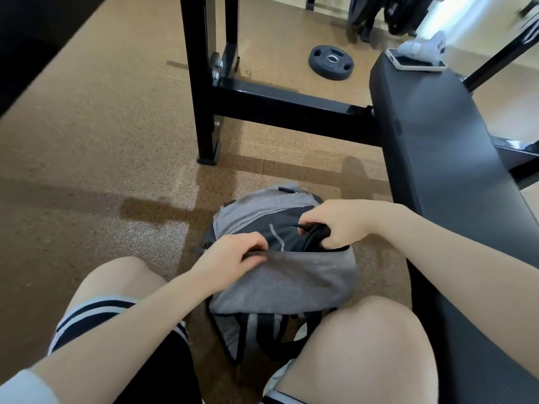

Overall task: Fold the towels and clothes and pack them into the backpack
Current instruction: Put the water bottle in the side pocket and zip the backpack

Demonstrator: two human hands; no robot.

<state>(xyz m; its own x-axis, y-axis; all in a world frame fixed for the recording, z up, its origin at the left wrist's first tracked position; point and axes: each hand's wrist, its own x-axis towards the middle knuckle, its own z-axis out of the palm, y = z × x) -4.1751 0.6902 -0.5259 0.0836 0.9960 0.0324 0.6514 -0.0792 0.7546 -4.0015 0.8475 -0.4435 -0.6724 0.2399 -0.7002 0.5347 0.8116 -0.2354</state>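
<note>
Viewpoint: as the camera looks down from the wearer's head, the bare knees fill the bottom of the frame and the gym floor (87, 135) runs to the top.
Backpack (280, 284): grey, on the floor between the knees at lower centre; its mouth faces up, and the opening's long axis runs left to right across the frame.
Left hand (233, 255): at the left end of the opening, fingers curled and pinching the near grey lip of the backpack.
Right hand (335, 223): at the right end, fingers curled round a bunch of dark fabric or strap at the rim (which of the two cannot be told).
Dark garment (277, 231): black with a pale stripe, already lying inside the mouth between the two hands.
Governing relation: both hands sit on the opening itself, one at each end of its long axis, so the likely next action is to press the contents down or draw the mouth closed along that axis; neither hand is clearly nearer.
Bench pad (431, 158): black, along the right of the frame, just beside the backpack.
Phone (414, 61): on the far end of the bench pad, upper right, with a pale sock (423, 43) resting on it.
Rack frame (262, 94): black steel, upper centre.
Weight plate (331, 62): flat on the floor beyond the rack frame.
</note>
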